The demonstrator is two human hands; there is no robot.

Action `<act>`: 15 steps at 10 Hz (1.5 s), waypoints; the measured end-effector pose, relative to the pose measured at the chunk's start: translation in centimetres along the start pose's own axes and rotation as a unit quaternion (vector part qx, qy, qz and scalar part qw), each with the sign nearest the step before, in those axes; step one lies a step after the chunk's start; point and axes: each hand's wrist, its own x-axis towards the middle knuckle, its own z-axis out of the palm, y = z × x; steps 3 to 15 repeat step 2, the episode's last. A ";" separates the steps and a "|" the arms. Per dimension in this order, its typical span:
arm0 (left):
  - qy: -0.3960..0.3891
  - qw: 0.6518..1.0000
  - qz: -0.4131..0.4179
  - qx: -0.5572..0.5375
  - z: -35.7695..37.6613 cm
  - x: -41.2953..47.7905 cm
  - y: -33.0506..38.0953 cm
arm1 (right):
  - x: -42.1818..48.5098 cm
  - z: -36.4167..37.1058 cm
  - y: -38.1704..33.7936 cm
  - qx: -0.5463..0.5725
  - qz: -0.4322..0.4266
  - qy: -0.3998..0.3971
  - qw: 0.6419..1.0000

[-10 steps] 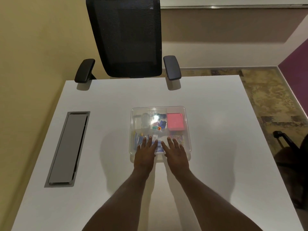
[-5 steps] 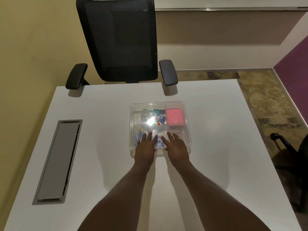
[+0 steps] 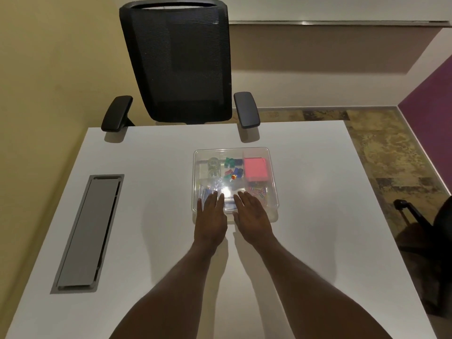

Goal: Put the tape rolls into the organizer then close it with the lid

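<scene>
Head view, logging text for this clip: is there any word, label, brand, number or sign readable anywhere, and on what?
None can be read.
Clear plastic organizer under its transparent lid: no print visible; glare hides part of the near side.
Pink block of sticky notes: blank top.
Clear tape rolls: no label can be made out.
Black mesh office chair and grey cable hatch: no markings visible.

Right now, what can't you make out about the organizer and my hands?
- Head view: whether the lid is fully seated; clear plastic hides its edge.
- Contents under the glare, washed out.
- The organizer's near edge, covered by the left hand and right hand.
- The tape rolls: too small to count.
</scene>
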 end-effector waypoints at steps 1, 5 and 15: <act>0.014 1.000 0.020 0.008 -0.5 -1.1 0.1 | -0.5 -0.9 -0.6 -0.008 0.006 0.003 1.000; 0.037 0.999 0.036 0.017 -0.8 -2.3 0.8 | -1.1 -1.8 -0.8 -0.024 0.026 0.032 0.999; 0.037 0.999 0.036 0.017 -0.8 -2.3 0.8 | -1.1 -1.8 -0.8 -0.024 0.026 0.032 0.999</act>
